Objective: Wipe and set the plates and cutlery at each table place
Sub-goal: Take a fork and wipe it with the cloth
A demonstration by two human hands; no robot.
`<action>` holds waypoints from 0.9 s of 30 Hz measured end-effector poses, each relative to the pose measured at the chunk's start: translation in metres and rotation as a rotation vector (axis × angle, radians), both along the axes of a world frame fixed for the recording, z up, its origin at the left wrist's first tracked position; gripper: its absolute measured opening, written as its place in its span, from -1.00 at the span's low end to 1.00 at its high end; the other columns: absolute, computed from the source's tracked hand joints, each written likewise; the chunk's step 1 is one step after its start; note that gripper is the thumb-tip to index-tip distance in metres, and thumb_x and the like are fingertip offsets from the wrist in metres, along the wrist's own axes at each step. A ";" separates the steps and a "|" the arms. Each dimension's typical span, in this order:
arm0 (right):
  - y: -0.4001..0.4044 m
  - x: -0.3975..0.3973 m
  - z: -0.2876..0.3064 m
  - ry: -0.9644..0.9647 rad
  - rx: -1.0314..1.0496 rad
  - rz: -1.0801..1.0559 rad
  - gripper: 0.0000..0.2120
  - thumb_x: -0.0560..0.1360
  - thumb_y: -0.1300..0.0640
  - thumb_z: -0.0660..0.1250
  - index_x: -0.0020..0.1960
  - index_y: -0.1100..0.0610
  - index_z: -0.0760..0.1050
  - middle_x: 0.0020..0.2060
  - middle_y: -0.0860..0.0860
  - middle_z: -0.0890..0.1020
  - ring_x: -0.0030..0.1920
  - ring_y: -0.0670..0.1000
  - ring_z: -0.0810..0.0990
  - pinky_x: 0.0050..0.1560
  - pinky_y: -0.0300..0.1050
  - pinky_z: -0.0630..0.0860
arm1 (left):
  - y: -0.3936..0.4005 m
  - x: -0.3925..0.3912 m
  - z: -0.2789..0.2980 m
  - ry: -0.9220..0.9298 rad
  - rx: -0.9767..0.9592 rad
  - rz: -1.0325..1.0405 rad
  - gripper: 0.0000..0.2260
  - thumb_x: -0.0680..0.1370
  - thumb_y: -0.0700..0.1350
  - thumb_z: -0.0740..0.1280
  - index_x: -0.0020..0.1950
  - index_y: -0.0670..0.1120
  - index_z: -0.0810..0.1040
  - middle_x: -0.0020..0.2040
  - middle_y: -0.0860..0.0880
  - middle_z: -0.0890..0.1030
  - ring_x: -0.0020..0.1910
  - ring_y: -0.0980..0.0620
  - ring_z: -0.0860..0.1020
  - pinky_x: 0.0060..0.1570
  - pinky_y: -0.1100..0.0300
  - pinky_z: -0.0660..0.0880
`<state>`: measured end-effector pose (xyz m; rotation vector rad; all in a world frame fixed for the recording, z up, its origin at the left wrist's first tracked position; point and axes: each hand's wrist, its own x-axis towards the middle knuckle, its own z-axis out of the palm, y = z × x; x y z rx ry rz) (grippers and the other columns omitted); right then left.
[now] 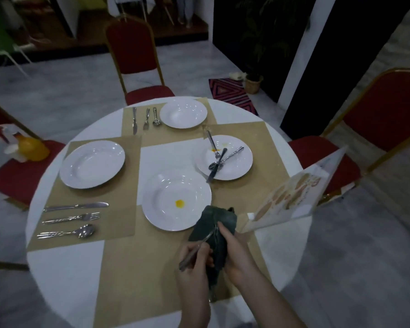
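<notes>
At 5 o'clock over the round white surface (64,280), left hand (194,261) grips a silver cutlery handle (194,253), right hand (234,256) clasps a dark green cloth (213,226) around its tip.

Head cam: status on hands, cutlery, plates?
Left hand grips a utensil; right hand wraps the cloth round it. Near plate and right plate stained; cutlery heaped on right plate. Menu card stands close right.

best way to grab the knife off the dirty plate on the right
Take the knife by its lower end, which overhangs the dirty plate's near-left rim above the placemat. Come from the near-left and pinch it there: that end is clear underneath, while the middle crosses the spoon and fork.
</notes>
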<state>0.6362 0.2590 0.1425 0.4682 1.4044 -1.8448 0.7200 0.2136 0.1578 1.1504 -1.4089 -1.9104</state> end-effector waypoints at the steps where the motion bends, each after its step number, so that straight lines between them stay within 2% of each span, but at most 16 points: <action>1: 0.001 0.002 0.000 0.029 0.017 -0.007 -0.74 0.55 0.05 0.35 0.11 0.21 0.63 -0.04 0.19 0.71 -0.06 0.16 0.70 -0.16 -0.05 0.60 | 0.000 0.007 -0.001 0.002 -0.004 0.004 -0.87 0.55 -0.28 0.32 -0.19 -0.27 0.57 -0.38 -0.17 0.58 -0.40 -0.01 0.48 -0.36 0.12 0.44; 3: 0.003 0.003 0.001 0.057 0.044 -0.026 -0.79 0.55 0.07 0.36 0.08 0.19 0.63 -0.09 0.15 0.72 -0.10 0.12 0.71 -0.23 -0.08 0.61 | -0.007 0.022 -0.003 0.011 -0.037 -0.004 -0.82 0.56 -0.30 0.29 -0.21 -0.30 0.59 -0.39 -0.18 0.59 -0.44 -0.04 0.46 -0.41 0.15 0.44; 5: 0.004 0.001 0.001 0.068 0.062 -0.028 -0.79 0.55 0.08 0.37 0.10 0.18 0.61 -0.08 0.13 0.72 -0.07 0.13 0.70 -0.24 -0.07 0.62 | -0.019 0.036 -0.005 0.005 -0.103 -0.100 -0.80 0.57 -0.33 0.26 -0.21 -0.31 0.59 -0.43 -0.16 0.57 -0.49 -0.02 0.42 -0.48 0.20 0.41; 8: 0.001 0.009 0.001 0.090 0.070 0.018 -0.77 0.53 0.09 0.39 0.11 0.20 0.61 -0.08 0.14 0.72 -0.05 0.15 0.70 -0.16 0.00 0.63 | -0.027 0.048 -0.011 -0.105 -0.185 -0.312 -0.81 0.59 -0.32 0.24 -0.18 -0.31 0.56 -0.47 -0.10 0.52 -0.55 0.07 0.40 -0.52 0.26 0.38; 11: -0.005 0.028 0.005 0.068 0.040 0.159 -0.79 0.53 0.12 0.38 0.09 0.23 0.61 -0.10 0.16 0.72 -0.08 0.14 0.71 -0.18 -0.06 0.63 | -0.023 0.050 -0.020 -0.225 -0.298 -0.417 -0.74 0.62 -0.21 0.22 -0.26 -0.22 0.48 -0.49 0.00 0.49 -0.54 0.13 0.39 -0.46 0.23 0.36; 15: -0.010 0.028 0.002 0.028 0.052 0.078 -0.80 0.54 0.15 0.37 0.08 0.26 0.61 -0.10 0.17 0.72 -0.10 0.13 0.71 -0.26 -0.13 0.60 | -0.015 0.049 -0.021 -0.284 -0.365 -0.447 -0.71 0.63 -0.15 0.20 -0.30 -0.12 0.40 -0.51 0.07 0.44 -0.50 0.21 0.38 -0.45 0.37 0.29; 19: -0.016 0.013 0.000 -0.034 0.125 0.019 -0.82 0.54 0.16 0.38 0.04 0.27 0.60 -0.10 0.18 0.69 -0.15 0.11 0.66 -0.31 -0.16 0.56 | -0.018 0.047 -0.018 -0.292 -0.275 -0.451 -0.72 0.64 -0.13 0.18 -0.28 -0.10 0.38 -0.50 0.12 0.38 -0.47 0.13 0.30 -0.40 0.21 0.25; 23: -0.025 0.001 -0.008 0.099 0.209 -0.034 -0.78 0.53 0.12 0.39 0.06 0.27 0.60 -0.12 0.13 0.70 -0.11 0.10 0.67 -0.21 -0.12 0.59 | -0.020 0.050 -0.013 -0.269 -0.265 -0.453 -0.74 0.64 -0.10 0.19 -0.22 -0.18 0.44 -0.50 0.12 0.39 -0.50 0.17 0.29 -0.42 0.20 0.23; 27: -0.029 0.013 -0.002 0.178 0.130 0.010 -0.79 0.54 0.07 0.38 0.04 0.21 0.62 -0.12 0.11 0.72 -0.07 0.09 0.69 -0.07 -0.04 0.64 | -0.024 0.036 -0.004 -0.251 -0.287 -0.389 -0.74 0.63 -0.13 0.18 -0.25 -0.15 0.43 -0.46 0.07 0.41 -0.48 0.15 0.33 -0.42 0.22 0.28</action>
